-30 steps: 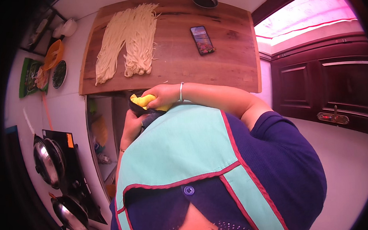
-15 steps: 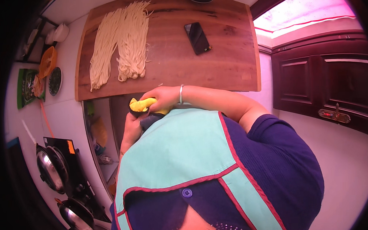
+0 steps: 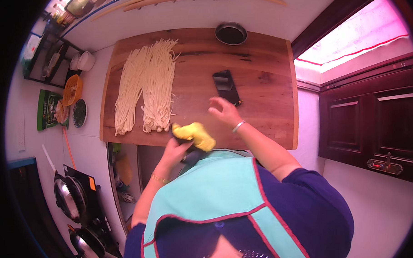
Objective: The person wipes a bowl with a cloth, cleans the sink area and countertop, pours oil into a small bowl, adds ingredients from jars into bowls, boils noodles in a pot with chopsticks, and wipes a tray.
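My left hand [image 3: 177,149] holds a yellow cloth [image 3: 195,135] together with a dark object at the near edge of the large wooden board [image 3: 264,81]. My right hand [image 3: 224,111] hovers open over the board, fingers spread, just below a black phone [image 3: 226,86] lying flat. A silver bangle sits on my right wrist. Two long bundles of pale raw noodles [image 3: 146,88] lie stretched out on the left part of the board, just beyond my left hand.
A dark round bowl [image 3: 231,33] stands at the board's far edge. Left of the board are an orange strainer [image 3: 72,89], a small plate [image 3: 79,113], a green packet [image 3: 47,109]. Pans [image 3: 65,200] sit on a stove at lower left. Dark wooden cabinets [image 3: 374,123] stand at right.
My right hand has let go of the yellow cloth and risen open over the board near the phone. My left hand has lifted the cloth up to the board's edge.
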The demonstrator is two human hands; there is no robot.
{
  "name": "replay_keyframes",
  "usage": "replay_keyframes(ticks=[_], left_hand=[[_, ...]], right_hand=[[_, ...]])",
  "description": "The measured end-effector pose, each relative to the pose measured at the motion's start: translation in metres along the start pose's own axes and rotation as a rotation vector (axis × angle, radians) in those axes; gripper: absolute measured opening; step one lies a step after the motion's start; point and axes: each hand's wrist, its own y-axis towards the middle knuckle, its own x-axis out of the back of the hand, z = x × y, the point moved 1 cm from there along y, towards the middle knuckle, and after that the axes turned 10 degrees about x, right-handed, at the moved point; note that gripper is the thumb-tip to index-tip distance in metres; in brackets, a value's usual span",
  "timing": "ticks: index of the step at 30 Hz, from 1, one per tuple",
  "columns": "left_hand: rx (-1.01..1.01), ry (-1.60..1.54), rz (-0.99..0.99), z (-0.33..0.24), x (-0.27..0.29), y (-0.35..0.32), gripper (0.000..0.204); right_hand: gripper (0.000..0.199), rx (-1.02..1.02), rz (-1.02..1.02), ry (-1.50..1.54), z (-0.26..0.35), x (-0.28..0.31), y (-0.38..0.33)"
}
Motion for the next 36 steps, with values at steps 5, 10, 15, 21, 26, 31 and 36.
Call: replay_keyframes(ticks=[5,10,15,21,26,31,36], left_hand=[[0.236,-0.078,0.274,-0.023,-0.08,0.083,0.031],[0.276,0.365,0.477,-0.038,-0.1,0.15,0.03],[0.184,0.086,0.166,-0.102,-0.09,0.236,0.043],[0.172,-0.348,-0.048,-0.145,-0.1,0.353,0.054],[0.131,-0.409,0.048,-0.138,-0.094,0.408,0.039],[0.09,-0.471,-0.052,-0.135,-0.089,0.402,0.039],[0.124,-0.425,-0.086,-0.143,-0.065,0.361,0.036]], right_hand=[[0.047,-0.171,0.246,0.422,0.029,0.048,-0.064],[0.037,-0.35,-0.01,0.588,0.0,0.118,-0.068],[0.037,-0.324,-0.311,0.508,-0.03,0.183,-0.024],[0.047,-0.107,-0.478,-0.275,-0.096,0.276,0.052],[0.054,-0.064,-0.326,-0.89,-0.146,0.257,0.084],[0.051,-0.165,-0.303,-0.757,-0.154,0.253,0.112],[0.046,-0.05,-0.403,-0.538,-0.124,0.247,0.163]])
